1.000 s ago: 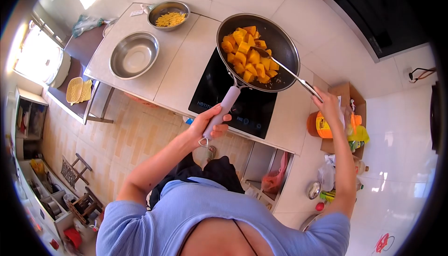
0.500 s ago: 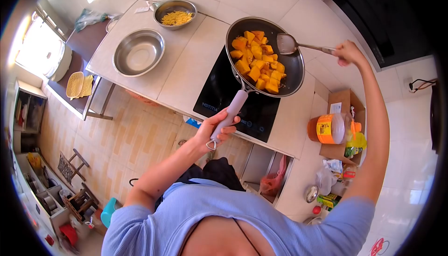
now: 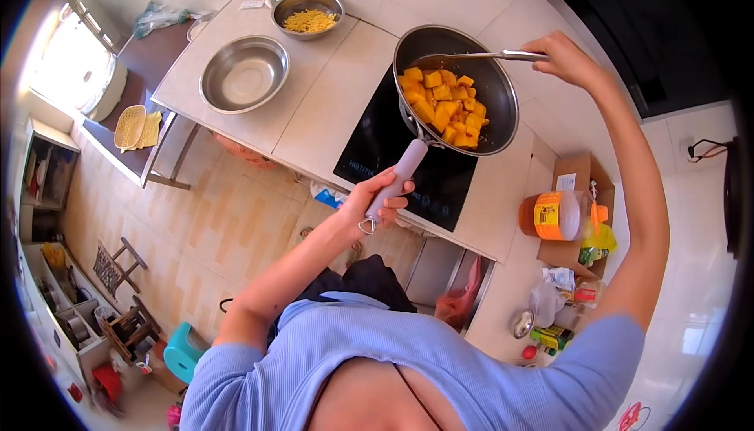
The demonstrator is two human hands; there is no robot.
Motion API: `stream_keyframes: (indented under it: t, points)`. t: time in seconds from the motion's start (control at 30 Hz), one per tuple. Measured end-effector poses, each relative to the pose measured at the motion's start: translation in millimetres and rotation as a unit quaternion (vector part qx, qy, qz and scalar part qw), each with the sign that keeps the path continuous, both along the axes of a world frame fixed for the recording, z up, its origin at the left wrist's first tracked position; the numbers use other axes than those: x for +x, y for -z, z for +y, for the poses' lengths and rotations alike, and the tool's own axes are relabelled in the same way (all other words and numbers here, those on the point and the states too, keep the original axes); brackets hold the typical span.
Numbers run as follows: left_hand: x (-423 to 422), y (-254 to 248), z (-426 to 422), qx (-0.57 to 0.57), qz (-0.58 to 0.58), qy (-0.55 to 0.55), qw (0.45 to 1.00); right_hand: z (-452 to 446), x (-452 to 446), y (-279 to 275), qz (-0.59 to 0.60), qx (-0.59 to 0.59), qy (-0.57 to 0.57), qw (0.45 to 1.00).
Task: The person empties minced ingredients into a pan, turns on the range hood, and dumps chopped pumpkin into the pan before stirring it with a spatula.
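My left hand [image 3: 375, 199] is wrapped round the pale purple handle of a dark frying pan [image 3: 496, 89], which is over the black induction cooktop [image 3: 369, 148]. Orange pumpkin chunks [image 3: 446, 107] lie heaped in the pan, mostly toward its lower left. Beyond the pan's right rim, my right hand [image 3: 561, 58] grips the end of a metal spatula [image 3: 471, 56]. The spatula's shaft crosses the upper part of the pan, and its blade is at the far left wall, seen edge-on beside the chunks.
Left on the counter stand a metal bowl [image 3: 245, 75] and a smaller bowl [image 3: 326, 0] of yellow bits [image 3: 309, 21]. To the right, a large oil jug [image 3: 554, 215] stands by a cardboard box [image 3: 571, 168], with packets and bottles nearer me. A dark range hood [image 3: 644, 30] overhangs the upper right.
The spatula has swung from the pan's right side to its upper left, its blade turning edge-on. My right hand has moved up and left. The pumpkin chunks have shifted slightly.
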State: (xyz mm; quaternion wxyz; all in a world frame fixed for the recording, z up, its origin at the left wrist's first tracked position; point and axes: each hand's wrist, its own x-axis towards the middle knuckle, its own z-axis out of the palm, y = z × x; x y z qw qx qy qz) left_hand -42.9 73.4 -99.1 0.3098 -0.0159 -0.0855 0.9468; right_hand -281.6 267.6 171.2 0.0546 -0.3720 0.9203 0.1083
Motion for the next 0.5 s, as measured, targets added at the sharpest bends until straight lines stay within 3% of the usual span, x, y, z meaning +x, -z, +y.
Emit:
stream_keyframes:
  t: [0.07,0.17,0.27,0.33,0.4,0.5]
  points:
    - [0,0,-1,0.006,0.0,0.009,1.0,21,18,-1,0.057,-0.011,-0.064,0.996]
    - [0,-2,-1,0.005,0.003,0.016,1.0,40,63,-14,0.096,0.023,-0.024,0.995]
    - [-1,-2,-1,0.01,-0.018,0.041,0.999,68,92,-35,0.101,0.0,-0.059,0.993]
    - [1,-6,-1,-0.005,-0.032,0.038,0.999,83,123,-48,0.118,0.008,0.013,0.993]
    - [0,-4,-1,0.003,-0.03,0.041,0.999,79,155,-62,0.047,-0.018,0.131,0.99]
    - [-1,4,-2,0.024,-0.017,0.046,0.998,73,179,-56,0.007,0.032,0.171,0.985]
